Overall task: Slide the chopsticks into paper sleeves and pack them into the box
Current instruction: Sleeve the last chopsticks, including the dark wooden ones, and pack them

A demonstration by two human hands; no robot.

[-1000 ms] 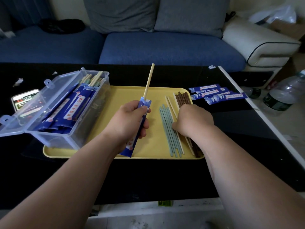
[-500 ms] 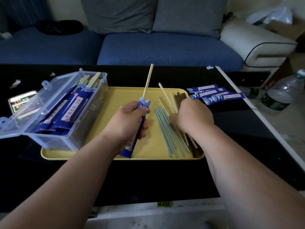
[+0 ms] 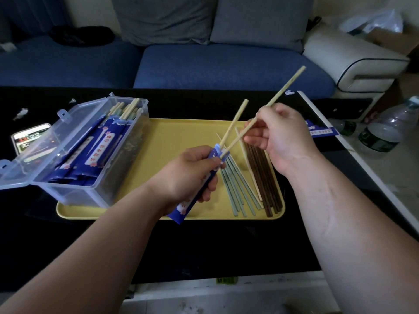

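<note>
Angling the paper sleeve (image 3: 215, 155) mouth-up for entry, the left hand (image 3: 188, 175) grips it above the tray (image 3: 181, 137), one chopstick (image 3: 235, 121) inside; the right hand (image 3: 280, 137) pinches a second chopstick (image 3: 282, 92), tip at its mouth.

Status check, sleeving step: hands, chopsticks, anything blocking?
Left hand grips blue sleeve, one bamboo chopstick seated in it. Right hand pinches second chopstick, tip at the sleeve mouth. Nothing blocking the mouth.
</note>
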